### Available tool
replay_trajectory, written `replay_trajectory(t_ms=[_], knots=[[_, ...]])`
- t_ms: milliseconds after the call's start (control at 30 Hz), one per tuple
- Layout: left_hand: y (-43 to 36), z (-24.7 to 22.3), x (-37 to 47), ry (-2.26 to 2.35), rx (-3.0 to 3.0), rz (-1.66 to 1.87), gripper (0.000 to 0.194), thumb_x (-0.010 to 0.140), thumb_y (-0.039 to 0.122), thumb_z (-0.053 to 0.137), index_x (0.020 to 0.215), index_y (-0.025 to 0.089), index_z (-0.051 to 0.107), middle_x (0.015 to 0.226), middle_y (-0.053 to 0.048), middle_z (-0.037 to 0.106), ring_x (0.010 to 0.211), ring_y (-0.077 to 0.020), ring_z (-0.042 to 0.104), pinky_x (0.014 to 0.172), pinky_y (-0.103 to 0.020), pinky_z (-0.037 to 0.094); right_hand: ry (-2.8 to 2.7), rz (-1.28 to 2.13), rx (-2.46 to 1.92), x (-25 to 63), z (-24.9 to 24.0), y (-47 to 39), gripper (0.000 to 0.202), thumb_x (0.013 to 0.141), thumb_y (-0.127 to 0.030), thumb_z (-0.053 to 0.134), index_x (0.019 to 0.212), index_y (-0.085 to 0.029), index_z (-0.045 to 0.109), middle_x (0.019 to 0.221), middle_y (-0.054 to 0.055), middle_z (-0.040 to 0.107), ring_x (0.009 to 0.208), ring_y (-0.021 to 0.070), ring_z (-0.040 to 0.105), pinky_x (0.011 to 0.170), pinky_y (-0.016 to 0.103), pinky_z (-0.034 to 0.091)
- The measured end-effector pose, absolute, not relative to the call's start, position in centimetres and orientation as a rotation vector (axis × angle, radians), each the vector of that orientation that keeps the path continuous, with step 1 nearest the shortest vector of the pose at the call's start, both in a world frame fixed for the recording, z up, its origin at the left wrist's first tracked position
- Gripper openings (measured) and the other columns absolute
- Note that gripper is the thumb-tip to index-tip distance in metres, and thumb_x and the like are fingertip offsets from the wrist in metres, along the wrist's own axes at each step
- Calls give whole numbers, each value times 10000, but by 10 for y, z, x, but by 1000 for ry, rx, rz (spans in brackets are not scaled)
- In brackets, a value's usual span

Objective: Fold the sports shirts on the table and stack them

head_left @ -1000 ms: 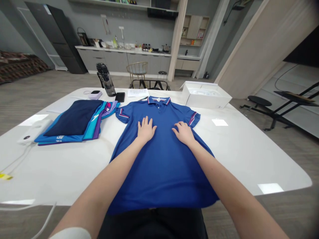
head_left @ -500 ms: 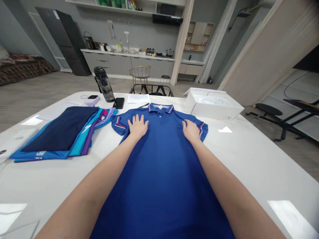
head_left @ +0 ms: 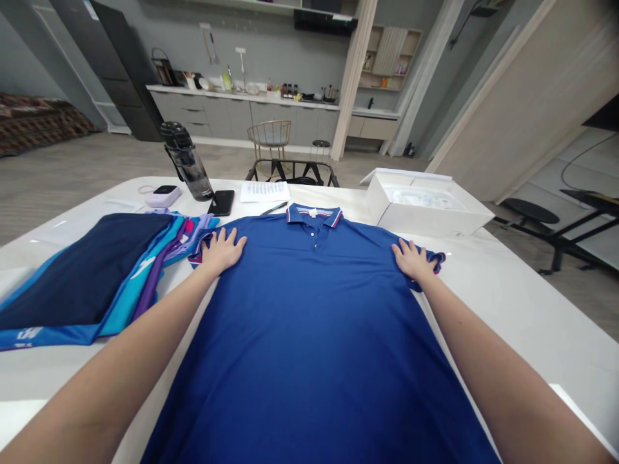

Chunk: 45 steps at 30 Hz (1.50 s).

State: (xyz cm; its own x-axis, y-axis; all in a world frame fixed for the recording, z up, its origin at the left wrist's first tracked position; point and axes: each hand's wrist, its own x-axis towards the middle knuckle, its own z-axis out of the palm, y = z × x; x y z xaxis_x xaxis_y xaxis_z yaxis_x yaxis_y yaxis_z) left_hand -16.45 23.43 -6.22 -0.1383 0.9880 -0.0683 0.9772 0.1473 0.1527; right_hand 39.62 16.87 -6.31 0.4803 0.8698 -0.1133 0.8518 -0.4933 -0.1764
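Note:
A blue polo shirt (head_left: 309,322) lies spread over the white table (head_left: 522,316), its collar at the far end and its body running towards me. My left hand (head_left: 222,251) rests on the left sleeve area with fingers spread. On the other side, my right hand (head_left: 414,260) presses on the right sleeve, fingers also apart. Both sleeves look bunched under or beside the hands, with red and white trim showing at their edges. The buttoned placket and striped collar face up between the two hands.
At the left lies a stack of folded clothes (head_left: 97,270), dark navy on top. Behind it stand a water bottle (head_left: 187,161), a phone (head_left: 222,202) and a lilac device (head_left: 163,195). A printed sheet (head_left: 265,191) and pen (head_left: 275,208) lie beyond the collar. An open white box (head_left: 430,209) sits at right.
Both hands have slid outwards from the chest to the sleeves. The shirt's shoulders are spread wider, and the sleeves have gone from flat to bunched. The view has tilted slightly downwards.

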Motion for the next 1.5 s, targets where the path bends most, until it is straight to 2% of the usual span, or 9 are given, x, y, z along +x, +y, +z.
replay_trajectory(t_ms=[300, 467, 633, 733, 900, 967, 1133, 1267, 1500], knots=[[207, -49, -180, 2406, 2238, -126, 612, 1013, 432, 179, 1519, 213, 444, 1591, -155, 410, 1447, -362, 378, 1165, -656, 186, -1543, -23, -2689, 435, -55, 125, 540, 1042, -499, 222, 1496, -338, 466, 1562, 112, 438, 1448, 367, 324, 1091, 811, 89], [194, -37, -169, 2389, 2580, -267, 509, 934, 179, 259, 1295, 140, 615, 1363, -111, 631, 1299, -280, 509, 1188, -539, 199, -1583, -34, -2599, 465, -36, 81, 398, 990, -396, 430, 1303, -283, 649, 1463, 113, 531, 1349, 337, 453, 1089, 718, 291], [174, -18, -43, 1701, 2833, 227, 483, 943, 211, 355, 1358, 151, 595, 1458, -117, 558, 1306, -267, 523, 1177, -428, 281, -1813, -29, -2250, 457, -24, 57, 249, 896, -259, 552, 1060, -222, 736, 1245, 69, 670, 1186, 234, 579, 1036, 376, 453], [141, -9, 74, 1159, 2797, 392, 416, 975, 273, 411, 1316, 195, 636, 1424, -64, 594, 1254, -211, 562, 1129, -334, 354, -1794, 22, -2329, 448, -25, 53, 236, 897, -286, 574, 1066, -255, 737, 1221, 59, 677, 1158, 252, 600, 1002, 397, 462], [84, -13, 236, 769, 2863, 476, 352, 931, 439, 580, 1153, 191, 695, 1190, -96, 683, 1132, -271, 598, 1009, -427, 423, -1223, 92, -2526, 465, -30, 64, 487, 931, -464, 560, 1308, -163, 627, 1249, 175, 664, 1125, 290, 650, 943, 392, 492], [74, -20, 271, 799, 2906, 451, 269, 932, 351, 585, 1075, 155, 702, 1146, -126, 677, 1124, -284, 595, 984, -435, 428, -1050, 169, -2574, 474, -32, 73, 564, 926, -560, 537, 1252, -115, 652, 1192, 219, 690, 1112, 325, 664, 918, 412, 502], [73, -33, 308, 1025, 2781, 458, 246, 966, 144, 463, 1125, 129, 650, 1091, -142, 675, 1033, -242, 648, 902, -370, 480, -1026, 321, -2511, 479, -35, 96, 314, 878, -467, 622, 948, -182, 733, 1052, 160, 749, 1036, 304, 697, 868, 371, 508], [72, -38, 322, 1035, 2654, 538, 226, 978, 251, 508, 1105, 160, 672, 1089, -130, 700, 1056, -262, 658, 927, -387, 504, -1071, 167, -2306, 484, -39, 104, 276, 957, -412, 518, 1040, -207, 682, 1018, 96, 754, 994, 240, 695, 871, 318, 501], [96, -45, 277, 632, 2507, 647, 349, 992, 215, 424, 1218, 208, 689, 1313, -28, 681, 1210, -158, 614, 1080, -278, 455, -1147, 54, -2535, 476, -41, 99, 345, 955, -322, 509, 1250, -167, 599, 1259, 187, 625, 1134, 318, 622, 936, 437, 483]])
